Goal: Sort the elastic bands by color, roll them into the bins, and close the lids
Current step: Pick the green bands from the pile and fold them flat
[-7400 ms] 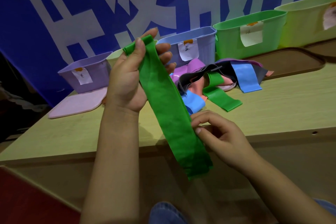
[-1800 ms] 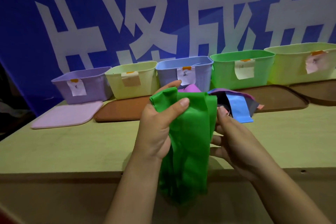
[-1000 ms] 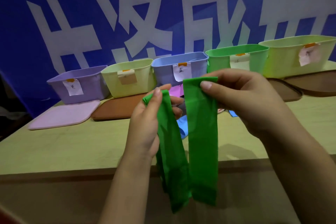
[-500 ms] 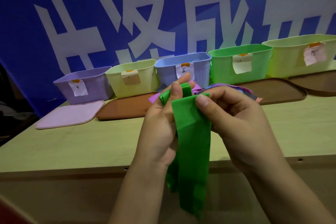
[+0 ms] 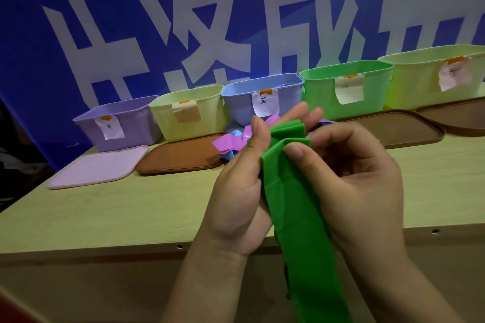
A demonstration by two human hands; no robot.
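A: What are the hands doing?

B: Both grip one green band [image 5: 296,207]. The left hand [image 5: 236,191] pinches its folded top end, thumb pressed on the front and the fingers [image 5: 307,113] behind it. The right hand [image 5: 359,181] pinches the same fold from the other side, thumb on the green edge and the other fingers curled behind.

A: And the rest of the band?

B: It hangs down between the two wrists, over the front edge of the table [image 5: 105,217], and runs out of the bottom of the view.

A: What lies behind the hands?

B: A small heap of loose bands [image 5: 231,143] on the table, pink and light blue showing, mostly hidden by the left hand.

A: And the bins?

B: Five open bins stand in a row at the back, each with a paper label: a purple bin [image 5: 118,123], a pale yellow bin [image 5: 189,110], a blue bin [image 5: 262,94] right behind the heap, a green bin [image 5: 346,86], and a light green bin [image 5: 435,73] at the far right.

A: The lids?

B: They lie flat on the table in front of the bins: a pink lid [image 5: 97,166] before the purple bin, a brown lid [image 5: 181,153] before the pale yellow one, and another brown lid [image 5: 404,128] before the green one. A blue banner with big white characters [image 5: 210,21] hangs behind it all.
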